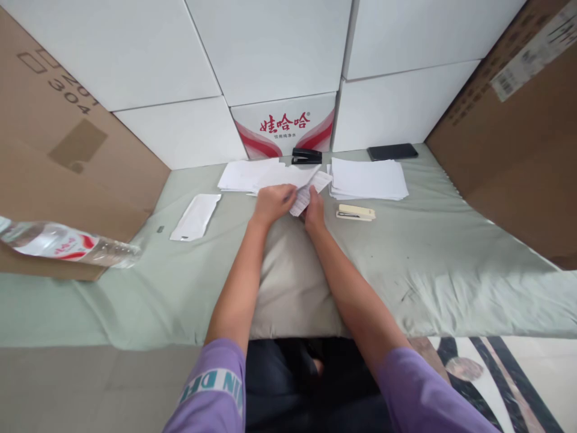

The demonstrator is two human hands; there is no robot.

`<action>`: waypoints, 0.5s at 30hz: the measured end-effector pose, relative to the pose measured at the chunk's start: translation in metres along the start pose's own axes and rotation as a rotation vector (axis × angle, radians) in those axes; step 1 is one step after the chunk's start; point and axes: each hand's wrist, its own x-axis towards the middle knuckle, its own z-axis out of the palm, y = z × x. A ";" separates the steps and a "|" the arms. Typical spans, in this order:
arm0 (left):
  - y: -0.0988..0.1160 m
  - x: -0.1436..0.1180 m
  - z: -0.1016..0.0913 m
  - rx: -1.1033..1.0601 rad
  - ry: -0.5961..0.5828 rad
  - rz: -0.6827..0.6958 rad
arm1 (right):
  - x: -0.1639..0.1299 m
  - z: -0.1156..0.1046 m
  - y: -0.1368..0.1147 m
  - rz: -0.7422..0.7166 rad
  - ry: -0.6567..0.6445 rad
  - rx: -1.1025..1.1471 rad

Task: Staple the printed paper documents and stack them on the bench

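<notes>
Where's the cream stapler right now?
In the head view, the cream stapler lies right of the right hand, on the near side of the right-hand paper stack.

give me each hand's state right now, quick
Left hand: closed, holding paper sheets.
Right hand: also closed on the paper sheets, thumb on top.

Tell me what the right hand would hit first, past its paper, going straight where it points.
Past the paper, the right hand would probably meet the black stapler first, though the hand's height is unclear and it might pass over.
</notes>
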 end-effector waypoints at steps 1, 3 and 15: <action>0.005 -0.001 0.001 0.008 -0.053 0.042 | 0.000 0.001 -0.002 0.000 -0.004 0.032; 0.011 -0.004 0.001 0.008 -0.109 0.078 | -0.001 0.001 -0.005 -0.044 -0.007 0.037; -0.042 -0.005 -0.012 -0.314 0.384 -0.524 | 0.001 -0.015 -0.017 -0.041 -0.059 -0.128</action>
